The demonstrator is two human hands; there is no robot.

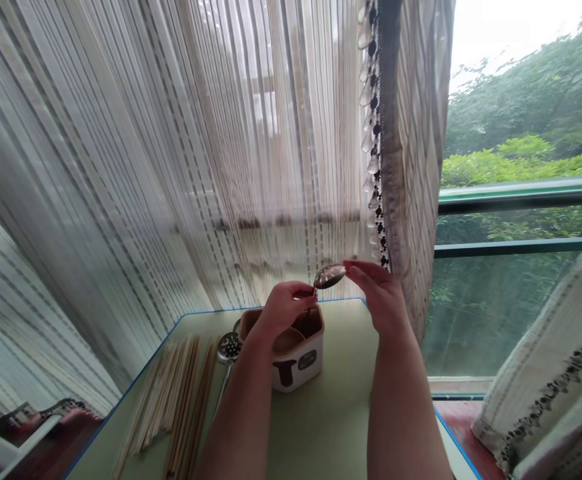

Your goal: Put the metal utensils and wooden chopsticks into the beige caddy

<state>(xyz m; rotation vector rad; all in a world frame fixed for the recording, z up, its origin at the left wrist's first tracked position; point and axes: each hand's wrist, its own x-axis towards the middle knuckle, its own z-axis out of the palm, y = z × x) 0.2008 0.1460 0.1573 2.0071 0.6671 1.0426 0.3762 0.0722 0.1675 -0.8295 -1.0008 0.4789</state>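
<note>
Pinching a slotted metal spoon near its neck, the left hand has its fingers clasped on the handle, while the right hand grips the edge of the bowl between its fingers. The spoon is held above the far right corner of a white container with a brown rim, handle pointing down. To the container's left, a slotted ladle and wooden chopsticks lie on the table.
</note>
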